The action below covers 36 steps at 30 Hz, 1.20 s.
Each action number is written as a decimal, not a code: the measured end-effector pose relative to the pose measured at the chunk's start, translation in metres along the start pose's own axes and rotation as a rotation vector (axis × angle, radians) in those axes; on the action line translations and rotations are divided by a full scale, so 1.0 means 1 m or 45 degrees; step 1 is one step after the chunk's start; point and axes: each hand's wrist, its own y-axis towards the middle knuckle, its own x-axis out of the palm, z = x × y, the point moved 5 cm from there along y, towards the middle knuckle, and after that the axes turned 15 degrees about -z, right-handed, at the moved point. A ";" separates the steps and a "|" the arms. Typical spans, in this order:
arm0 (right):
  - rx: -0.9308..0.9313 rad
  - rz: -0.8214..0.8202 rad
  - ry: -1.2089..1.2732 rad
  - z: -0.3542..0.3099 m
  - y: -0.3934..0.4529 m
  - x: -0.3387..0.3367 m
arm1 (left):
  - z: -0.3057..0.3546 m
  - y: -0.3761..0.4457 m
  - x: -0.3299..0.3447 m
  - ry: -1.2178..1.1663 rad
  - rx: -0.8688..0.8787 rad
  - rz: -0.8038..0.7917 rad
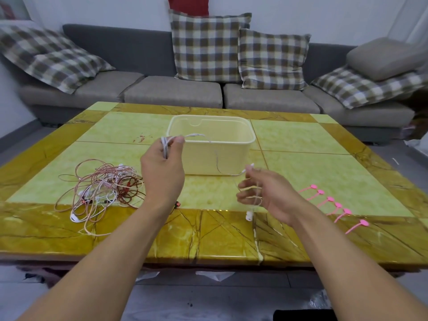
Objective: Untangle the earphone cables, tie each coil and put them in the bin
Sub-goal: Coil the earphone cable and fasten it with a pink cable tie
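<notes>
A yellow-and-ochre stone-patterned table (301,144) fills the view, with a grey sofa (173,91) and checked cushions (206,45) behind it. Near the table's middle stands the cream bin (231,158), open at the top; nothing shows inside it from this angle.

On the table to the left lies the tangle of earphone cables (102,188), pinkish-brown and white loops heaped together, well apart from the bin's left wall. On the right, a row of pink ties (333,205) lies on the table.

Both hands are raised in front of the bin with one white cable (217,158) strung between them. The left hand (162,172) pinches a small bundle of folded loops between thumb and fingers, held upright at the bin's near-left corner. From there the cable runs right along the rim, sags down the bin's front and rises to the right hand (261,193), whose loosely curled fingers hold the free end; the blur hides the exact grip. An earbud (249,215) dangles below that hand.

The slack lies to the right of the coil, so winding probably falls to the right hand, which is also the nearer to the ties.
</notes>
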 end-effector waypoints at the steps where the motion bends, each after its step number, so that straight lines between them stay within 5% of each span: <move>1: 0.063 -0.008 -0.082 0.004 0.001 0.002 | 0.007 0.000 0.004 0.003 0.025 -0.046; 6: 0.246 0.177 -0.362 0.004 -0.001 0.006 | 0.037 0.003 0.007 -0.015 0.148 -0.107; 11: -0.074 0.652 -1.146 -0.030 -0.007 0.011 | 0.048 -0.002 0.015 0.000 0.172 -0.177; 16: -0.572 0.407 -0.720 -0.050 -0.012 0.044 | 0.036 -0.003 0.019 0.053 0.086 -0.291; 22: -0.395 -0.093 -0.004 -0.043 -0.004 0.058 | 0.017 -0.002 0.017 0.089 0.009 -0.276; 26: -0.316 -0.483 0.333 -0.061 -0.014 0.069 | 0.010 -0.004 0.025 -0.045 -0.054 -0.508; 28: -0.365 -0.453 0.317 -0.069 -0.015 0.064 | 0.007 -0.006 0.031 -0.115 -0.115 -0.672; 33: -0.481 0.069 0.330 -0.063 -0.006 0.023 | -0.008 -0.022 0.047 -0.454 -0.491 -1.124; 36: -0.456 0.196 0.327 -0.053 -0.001 0.009 | -0.008 -0.035 0.054 -0.670 -0.668 -1.367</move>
